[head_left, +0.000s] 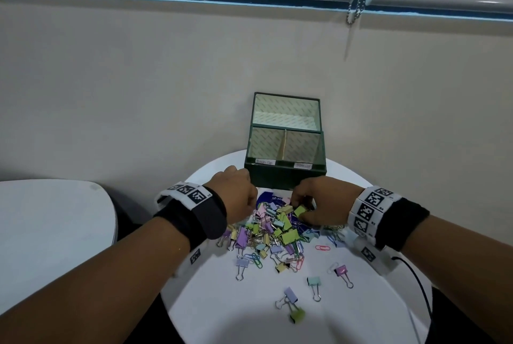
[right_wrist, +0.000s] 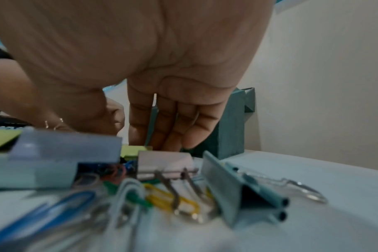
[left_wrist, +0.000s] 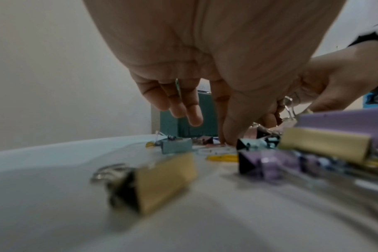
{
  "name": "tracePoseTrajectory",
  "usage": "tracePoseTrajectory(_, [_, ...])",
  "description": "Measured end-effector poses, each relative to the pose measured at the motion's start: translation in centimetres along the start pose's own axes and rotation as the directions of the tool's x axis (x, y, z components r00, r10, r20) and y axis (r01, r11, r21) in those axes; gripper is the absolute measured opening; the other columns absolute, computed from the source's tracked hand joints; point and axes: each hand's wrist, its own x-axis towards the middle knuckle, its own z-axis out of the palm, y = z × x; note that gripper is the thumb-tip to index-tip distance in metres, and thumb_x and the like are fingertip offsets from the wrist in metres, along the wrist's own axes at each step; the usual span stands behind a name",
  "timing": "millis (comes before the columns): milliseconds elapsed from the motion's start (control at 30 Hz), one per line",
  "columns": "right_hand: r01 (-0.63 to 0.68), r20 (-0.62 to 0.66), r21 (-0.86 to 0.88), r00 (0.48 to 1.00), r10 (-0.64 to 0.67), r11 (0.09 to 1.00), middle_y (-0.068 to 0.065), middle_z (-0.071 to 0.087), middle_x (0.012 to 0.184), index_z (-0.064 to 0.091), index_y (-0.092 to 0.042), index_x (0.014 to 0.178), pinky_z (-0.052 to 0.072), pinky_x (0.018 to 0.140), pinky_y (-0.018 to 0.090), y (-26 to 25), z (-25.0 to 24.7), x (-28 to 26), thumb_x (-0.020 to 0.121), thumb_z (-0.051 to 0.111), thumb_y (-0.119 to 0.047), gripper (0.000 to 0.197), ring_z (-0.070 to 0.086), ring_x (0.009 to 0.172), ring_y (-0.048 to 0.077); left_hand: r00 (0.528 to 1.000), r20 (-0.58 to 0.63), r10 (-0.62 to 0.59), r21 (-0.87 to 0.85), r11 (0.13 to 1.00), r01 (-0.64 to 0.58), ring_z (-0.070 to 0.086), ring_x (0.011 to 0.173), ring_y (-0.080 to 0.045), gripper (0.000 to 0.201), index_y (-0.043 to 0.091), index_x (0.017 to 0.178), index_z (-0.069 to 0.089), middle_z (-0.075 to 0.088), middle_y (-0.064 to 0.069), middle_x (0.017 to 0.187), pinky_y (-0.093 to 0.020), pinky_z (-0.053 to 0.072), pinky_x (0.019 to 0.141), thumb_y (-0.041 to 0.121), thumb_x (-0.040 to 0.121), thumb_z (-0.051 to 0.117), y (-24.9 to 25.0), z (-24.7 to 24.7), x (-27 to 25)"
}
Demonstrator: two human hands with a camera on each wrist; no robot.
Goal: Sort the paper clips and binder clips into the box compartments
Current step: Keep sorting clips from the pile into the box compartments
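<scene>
A heap of pastel binder clips and coloured paper clips [head_left: 274, 230] lies on the round white table [head_left: 249, 324]. Behind it stands the dark green box [head_left: 286, 177], lid up, with two labelled front compartments that look empty. My left hand [head_left: 251, 206] is at the heap's far left edge. In the left wrist view the left hand [left_wrist: 224, 139] pinches down at the table with thumb and forefinger, and a thin green paper clip [left_wrist: 178, 88] is tucked between its other fingers. My right hand [head_left: 298, 203] curls round a yellow-green binder clip [head_left: 300, 210] at the heap's far right.
Loose binder clips lie nearer me: lilac [head_left: 290, 295], green [head_left: 297, 316], teal [head_left: 314, 282], pink [head_left: 341, 271]. A pink paper clip [head_left: 323, 248] lies alone. A blue packet [head_left: 273, 199] sits under the heap. A second white table [head_left: 55, 218] stands left, and a black cable [head_left: 416, 282] runs right.
</scene>
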Motion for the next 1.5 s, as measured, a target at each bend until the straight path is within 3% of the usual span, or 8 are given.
tracePoseTrajectory(300, [-0.045, 0.021, 0.203, 0.999, 0.042, 0.978, -0.003, 0.071, 0.092, 0.07, -0.027, 0.097, 0.055, 0.082, 0.028, 0.3, -1.1, -0.5, 0.084, 0.067, -0.014, 0.019, 0.065, 0.085, 0.014, 0.999, -0.045, -0.021, -0.122, 0.992, 0.015, 0.056, 0.079, -0.018, 0.006, 0.027, 0.09, 0.051, 0.061, 0.003, 0.085, -0.03, 0.048, 0.07, 0.022, 0.092, 0.048, -0.3, -0.4, 0.0])
tracePoseTrajectory(467, [-0.097, 0.014, 0.073, 0.995, 0.097, 0.993, -0.013, 0.071, 0.097, 0.071, -0.027, 0.104, 0.055, 0.087, 0.028, -0.1, -1.2, 0.7, 0.089, 0.071, -0.027, 0.014, 0.066, 0.091, 0.01, 0.999, -0.047, -0.014, -0.207, 0.978, 0.004, 0.057, 0.099, -0.017, 0.033, 0.031, 0.121, 0.058, 0.058, 0.007, 0.115, -0.032, 0.049, 0.088, 0.012, 0.097, 0.045, -0.6, 0.0, 0.2])
tracePoseTrajectory(600, [-0.139, 0.024, -0.025, 0.99, 0.14, 0.99, -0.007, 0.067, 0.116, 0.068, -0.027, 0.122, 0.052, 0.093, 0.029, -1.4, -0.3, 1.8, 0.093, 0.069, -0.032, 0.03, 0.063, 0.105, 0.014, 0.999, -0.024, -0.032, -0.211, 0.977, 0.026, 0.057, 0.093, -0.018, 0.022, 0.023, 0.101, 0.061, 0.061, 0.001, 0.105, -0.029, 0.046, 0.081, 0.012, 0.096, 0.043, -0.3, -0.2, 0.2])
tracePoseTrajectory(733, [-0.148, 0.042, -0.073, 0.988, 0.152, 0.986, -0.001, 0.066, 0.115, 0.065, -0.023, 0.12, 0.05, 0.084, 0.024, -2.3, 0.2, 2.4, 0.091, 0.066, -0.018, 0.029, 0.061, 0.101, 0.018, 0.999, -0.006, -0.05, -0.191, 0.98, 0.048, 0.055, 0.08, -0.021, 0.023, 0.016, 0.087, 0.053, 0.061, -0.004, 0.089, -0.031, 0.043, 0.069, 0.022, 0.1, 0.035, -0.1, -0.6, 0.1])
tracePoseTrajectory(1067, [-0.161, 0.045, -0.022, 0.986, 0.162, 0.987, -0.001, 0.068, 0.105, 0.067, -0.019, 0.109, 0.052, 0.082, 0.027, -2.9, 0.4, 2.5, 0.086, 0.076, -0.026, 0.026, 0.063, 0.097, 0.019, 0.994, 0.028, -0.104, -0.257, 0.96, 0.108, 0.058, 0.102, -0.019, 0.026, 0.019, 0.109, 0.064, 0.063, 0.0, 0.114, -0.026, 0.043, 0.084, 0.013, 0.099, 0.041, -0.7, -0.3, -0.3])
tracePoseTrajectory(1267, [-0.184, 0.126, 0.008, 0.975, 0.182, 0.983, 0.006, 0.072, 0.106, 0.068, -0.012, 0.109, 0.055, 0.081, 0.03, -3.0, 0.2, 2.7, 0.08, 0.076, -0.009, 0.03, 0.059, 0.084, 0.017, 0.991, 0.055, -0.12, -0.275, 0.953, 0.131, 0.059, 0.096, -0.018, 0.027, 0.017, 0.097, 0.068, 0.065, 0.001, 0.106, -0.026, 0.046, 0.084, 0.002, 0.092, 0.046, -0.9, -0.3, -0.5])
tracePoseTrajectory(1400, [-0.186, 0.145, -0.001, 0.972, 0.185, 0.982, 0.002, 0.068, 0.095, 0.07, -0.011, 0.108, 0.05, 0.063, 0.021, -2.8, 0.1, 2.6, 0.083, 0.069, -0.003, 0.026, 0.055, 0.072, 0.013, 0.986, 0.065, -0.151, -0.112, 0.981, 0.157, 0.053, 0.085, -0.02, 0.027, 0.011, 0.101, 0.066, 0.062, -0.007, 0.104, -0.028, 0.038, 0.072, 0.021, 0.1, 0.042, -1.0, -0.6, -0.9])
tracePoseTrajectory(1500, [-0.19, 0.143, -0.035, 0.971, 0.193, 0.981, 0.002, 0.067, 0.095, 0.071, -0.01, 0.108, 0.042, 0.053, 0.015, -2.5, 0.0, 2.5, 0.087, 0.065, -0.007, 0.023, 0.05, 0.063, 0.008, 0.979, 0.086, -0.187, -0.024, 0.981, 0.19, 0.059, 0.085, -0.02, 0.024, 0.02, 0.096, 0.069, 0.059, -0.001, 0.099, -0.028, 0.047, 0.071, 0.033, 0.088, 0.051, -0.7, -0.9, -1.8])
